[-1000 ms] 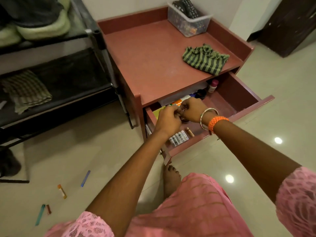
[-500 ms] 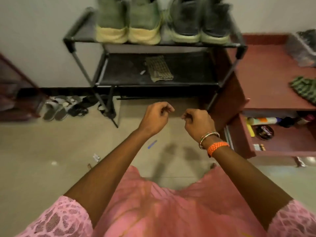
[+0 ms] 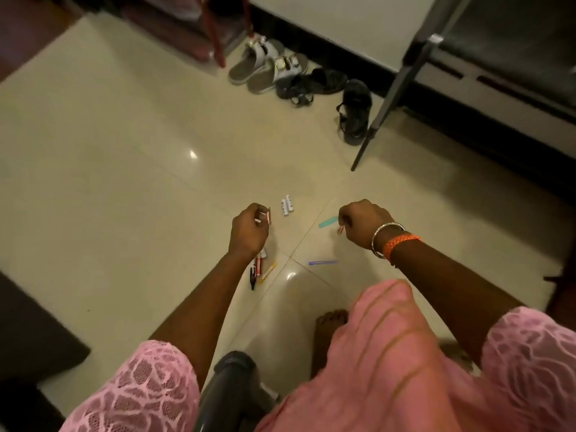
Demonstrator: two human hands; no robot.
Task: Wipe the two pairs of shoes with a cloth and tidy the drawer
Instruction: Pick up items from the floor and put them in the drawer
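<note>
I look down at the tiled floor; the drawer, the cloth and the shoes on the rack are out of view. My left hand [image 3: 249, 227] has curled fingers that pinch a small reddish stick [image 3: 268, 215]. My right hand [image 3: 363, 222] is curled low over the floor, its fingertips at a small red piece [image 3: 340, 229] beside a teal stick [image 3: 328, 222]; whether it grips the piece is unclear. Two white batteries [image 3: 287, 206] lie between my hands. Markers [image 3: 254, 271], a yellow stick [image 3: 268, 271] and a blue stick [image 3: 322, 262] lie nearer me.
White sandals [image 3: 268, 65] and black sandals [image 3: 355, 110] lie by the wall. A leg of the black shoe rack [image 3: 380, 116] stands at the right. My bare foot [image 3: 330, 332] and a dark rounded object [image 3: 230, 391] are close below. A dark mat [image 3: 31, 332] lies at left.
I turned from the open drawer past the shoe rack to the floor. Both hands left the drawer and came down over the scattered small items.
</note>
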